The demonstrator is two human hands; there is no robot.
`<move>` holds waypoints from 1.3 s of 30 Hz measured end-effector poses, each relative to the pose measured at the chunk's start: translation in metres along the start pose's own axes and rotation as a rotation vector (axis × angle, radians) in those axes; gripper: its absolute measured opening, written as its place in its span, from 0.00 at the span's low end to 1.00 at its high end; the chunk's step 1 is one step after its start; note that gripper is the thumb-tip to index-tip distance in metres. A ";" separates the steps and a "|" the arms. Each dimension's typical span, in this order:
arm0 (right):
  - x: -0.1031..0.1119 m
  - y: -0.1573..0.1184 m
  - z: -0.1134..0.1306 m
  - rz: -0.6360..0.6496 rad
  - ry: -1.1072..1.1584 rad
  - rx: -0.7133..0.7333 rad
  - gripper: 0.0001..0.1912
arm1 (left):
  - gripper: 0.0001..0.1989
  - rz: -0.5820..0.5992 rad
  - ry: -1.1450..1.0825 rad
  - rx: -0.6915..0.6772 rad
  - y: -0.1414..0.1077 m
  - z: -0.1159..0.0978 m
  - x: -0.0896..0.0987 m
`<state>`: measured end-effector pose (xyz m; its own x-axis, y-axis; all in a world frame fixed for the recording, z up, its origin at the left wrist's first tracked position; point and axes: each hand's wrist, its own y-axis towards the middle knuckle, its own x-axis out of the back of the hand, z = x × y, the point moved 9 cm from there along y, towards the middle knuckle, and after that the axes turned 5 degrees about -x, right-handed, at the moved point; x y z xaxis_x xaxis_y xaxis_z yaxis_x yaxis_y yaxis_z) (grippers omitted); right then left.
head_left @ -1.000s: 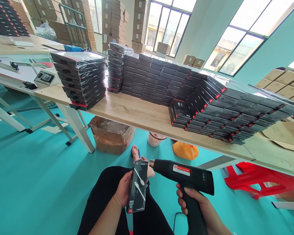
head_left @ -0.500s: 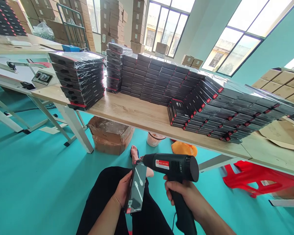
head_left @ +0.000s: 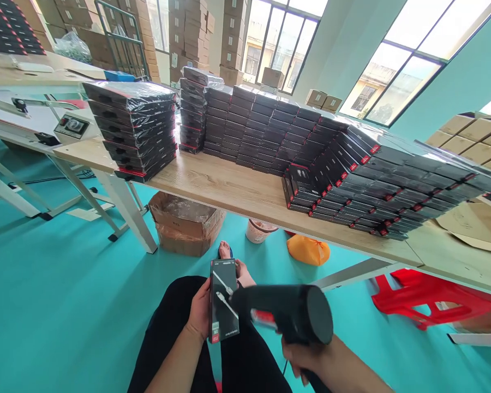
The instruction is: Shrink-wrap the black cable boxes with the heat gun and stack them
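Observation:
My left hand [head_left: 200,310] grips a black box [head_left: 221,322] by its left side, above my lap. White cable connectors are printed on the box's face, which is turned up toward me. My right hand [head_left: 311,357] is wrapped round the handle of a black heat gun [head_left: 288,308], somewhat blurred by motion. The gun's nozzle points left and overlaps the right edge of the box in view; whether they touch I cannot tell.
A wooden table [head_left: 229,180] ahead bears a wrapped stack of boxes [head_left: 135,131] and long rows of black boxes [head_left: 270,125]. Beneath it are a carton [head_left: 184,229], a basket [head_left: 258,232] and an orange bag [head_left: 306,250]. A red stool [head_left: 425,297] is at right.
The heat gun has dropped lower with my right hand, its nozzle moving from the box's top to its right side. The box has turned flatter toward the view and shifted slightly left and up.

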<state>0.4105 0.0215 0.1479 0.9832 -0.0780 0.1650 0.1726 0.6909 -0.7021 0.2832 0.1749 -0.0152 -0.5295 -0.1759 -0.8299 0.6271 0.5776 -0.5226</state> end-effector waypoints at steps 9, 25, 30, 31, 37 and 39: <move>0.004 -0.001 0.004 -0.047 0.185 0.065 0.18 | 0.22 -0.016 0.037 -0.015 0.000 0.000 0.001; 0.029 0.013 0.050 -0.001 0.131 0.072 0.15 | 0.17 -0.005 0.083 -0.008 0.002 -0.002 0.008; 0.011 0.004 0.024 0.036 0.075 0.039 0.14 | 0.18 -0.022 0.042 -0.006 0.002 -0.003 0.006; 0.012 0.002 0.021 0.003 0.099 0.052 0.14 | 0.19 -0.019 0.036 0.000 0.002 -0.003 0.005; -0.002 0.001 0.015 0.080 0.084 0.044 0.13 | 0.23 0.041 -0.014 0.004 0.002 -0.003 0.001; 0.012 0.005 0.023 -0.036 0.101 0.080 0.15 | 0.24 0.052 0.004 0.016 0.003 -0.001 0.002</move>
<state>0.4218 0.0411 0.1623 0.9782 -0.1728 0.1155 0.2064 0.7412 -0.6387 0.2840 0.1769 -0.0184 -0.4977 -0.1430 -0.8555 0.6629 0.5733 -0.4815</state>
